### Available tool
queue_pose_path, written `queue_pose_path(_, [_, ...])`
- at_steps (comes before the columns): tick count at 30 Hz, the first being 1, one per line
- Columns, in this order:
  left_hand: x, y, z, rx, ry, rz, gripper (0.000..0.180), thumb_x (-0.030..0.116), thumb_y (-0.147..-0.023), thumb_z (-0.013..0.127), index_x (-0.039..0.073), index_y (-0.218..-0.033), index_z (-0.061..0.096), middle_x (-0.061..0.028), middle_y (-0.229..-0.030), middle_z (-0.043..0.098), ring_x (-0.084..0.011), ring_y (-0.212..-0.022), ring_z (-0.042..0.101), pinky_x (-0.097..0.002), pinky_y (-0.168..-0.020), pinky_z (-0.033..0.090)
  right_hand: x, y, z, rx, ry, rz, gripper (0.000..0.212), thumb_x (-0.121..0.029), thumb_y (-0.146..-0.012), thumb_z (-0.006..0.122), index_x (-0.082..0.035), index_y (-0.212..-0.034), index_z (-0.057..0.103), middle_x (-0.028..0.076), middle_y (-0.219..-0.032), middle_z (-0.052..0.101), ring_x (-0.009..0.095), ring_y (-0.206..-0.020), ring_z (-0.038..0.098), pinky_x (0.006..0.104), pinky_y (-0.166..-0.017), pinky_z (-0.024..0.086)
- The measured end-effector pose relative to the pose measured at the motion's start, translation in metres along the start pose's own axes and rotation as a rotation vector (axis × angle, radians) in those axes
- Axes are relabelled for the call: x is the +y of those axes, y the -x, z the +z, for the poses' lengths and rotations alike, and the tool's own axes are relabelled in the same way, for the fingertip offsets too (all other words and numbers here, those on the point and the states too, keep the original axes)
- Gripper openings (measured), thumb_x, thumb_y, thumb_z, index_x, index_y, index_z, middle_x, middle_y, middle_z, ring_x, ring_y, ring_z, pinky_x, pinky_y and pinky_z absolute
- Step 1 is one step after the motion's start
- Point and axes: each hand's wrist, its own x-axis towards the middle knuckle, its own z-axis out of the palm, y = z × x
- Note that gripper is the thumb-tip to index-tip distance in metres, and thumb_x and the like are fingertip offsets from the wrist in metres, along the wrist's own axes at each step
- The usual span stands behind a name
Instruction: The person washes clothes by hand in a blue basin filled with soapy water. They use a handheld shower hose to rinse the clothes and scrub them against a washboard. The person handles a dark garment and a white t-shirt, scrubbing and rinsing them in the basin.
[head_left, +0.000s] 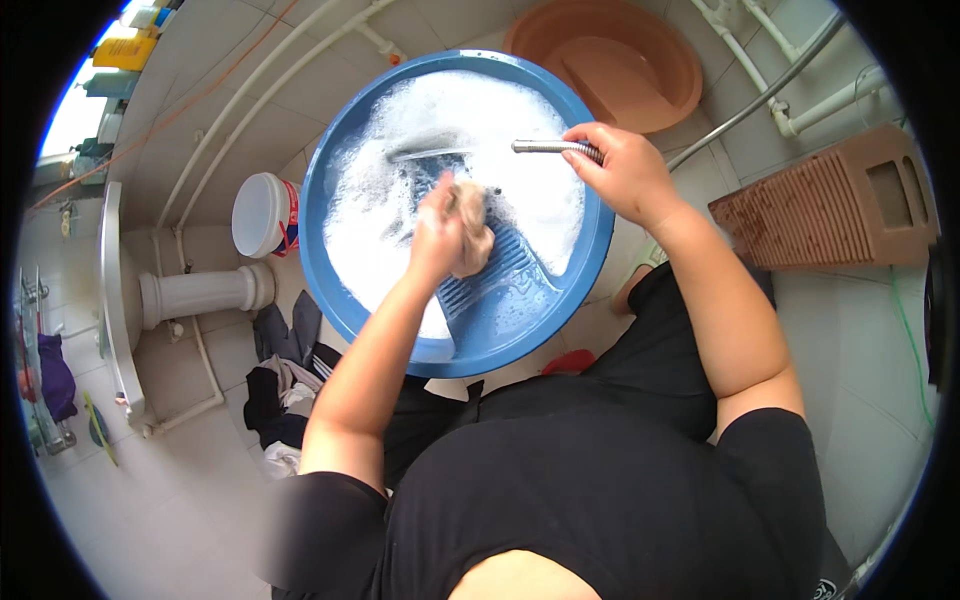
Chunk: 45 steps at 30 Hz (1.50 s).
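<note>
Fingers of my left hand (440, 232) are closed around a wad of pale wet cloth (472, 228), pressing it onto the ribbed blue washboard (500, 275) that slopes inside the blue basin (345, 150). At about two o'clock from it, my right hand (625, 170) is clenched on the end of a ribbed metal hose (550, 147), which points toward nine o'clock over the suds (500, 110). White foam covers most of the basin's upper half; the washboard's lower part toward six o'clock shows bare ribs.

Outward from the basin: at one o'clock a terracotta-coloured tub (610, 60) sits just beyond its rim. At three o'clock a brown ridged block (825, 205) lies on the tiled floor (870, 400), near white pipes (810, 115). At nine o'clock a white bucket with a lid (262, 213) stands just beside the basin, and beyond it a white pedestal (195, 293). At seven o'clock dark and pale clothes (280, 385) lie in a heap on the floor.
</note>
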Motion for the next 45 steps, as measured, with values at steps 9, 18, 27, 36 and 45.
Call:
queue_pose_path(9, [0.008, -0.020, 0.008, -0.052, -0.880, -0.359, 0.039, 0.037, -0.085, 0.048, 0.002, -0.079, 0.063, -0.0192, -0.099, 0.060, -0.0345, -0.100, 0.053, -0.0393, -0.082, 0.043, -0.004, -0.001, -0.005, 0.029, 0.053, 0.107, 0.023, -0.028, -0.083, 0.055, -0.010, -0.094, 0.061, 0.009, -0.075, 0.063, 0.025, -0.069, 0.060, 0.0354, -0.061, 0.046])
queue_pose_path(18, [-0.043, 0.029, 0.007, -0.161, -0.934, 0.234, 0.046, 0.037, -0.082, 0.054, 0.020, -0.125, 0.049, -0.0233, -0.140, 0.024, -0.0444, -0.127, 0.022, -0.0535, -0.103, 0.021, 0.001, -0.002, -0.003, 0.013, 0.060, 0.103, 0.024, -0.029, -0.082, 0.056, -0.009, -0.094, 0.061, 0.009, -0.074, 0.063, 0.026, -0.068, 0.060, 0.0359, -0.062, 0.046])
queue_pose_path(27, [-0.050, -0.051, -0.027, -0.293, -0.616, 0.059, 0.038, 0.035, -0.088, 0.047, 0.007, -0.111, 0.059, -0.0142, -0.111, 0.057, -0.0252, -0.096, 0.055, -0.0306, -0.087, 0.041, -0.004, -0.004, -0.002, -0.074, 0.050, 0.164, 0.026, -0.027, -0.082, 0.057, -0.006, -0.098, 0.061, 0.007, -0.075, 0.061, 0.018, -0.066, 0.057, 0.0289, -0.061, 0.044])
queue_pose_path(36, [-0.111, -0.068, -0.098, 0.305, -0.107, -0.086, 0.039, 0.012, -0.086, 0.049, 0.000, -0.123, 0.046, -0.0136, -0.108, 0.059, -0.0205, -0.094, 0.057, -0.0300, -0.084, 0.043, -0.003, -0.003, -0.001, -0.077, 0.065, 0.120, 0.025, -0.029, -0.082, 0.056, -0.008, -0.095, 0.061, 0.010, -0.080, 0.064, 0.025, -0.074, 0.060, 0.0361, -0.066, 0.047])
queue_pose_path(45, [-0.017, -0.046, -0.047, -0.099, -0.600, -0.333, 0.030, 0.022, -0.083, 0.051, -0.003, -0.093, 0.064, -0.0120, -0.079, 0.066, -0.0216, -0.081, 0.062, -0.0309, -0.076, 0.045, 0.002, 0.000, -0.003, -0.025, 0.073, 0.090, 0.024, -0.028, -0.081, 0.057, -0.009, -0.094, 0.062, 0.010, -0.080, 0.064, 0.027, -0.076, 0.061, 0.0371, -0.067, 0.048])
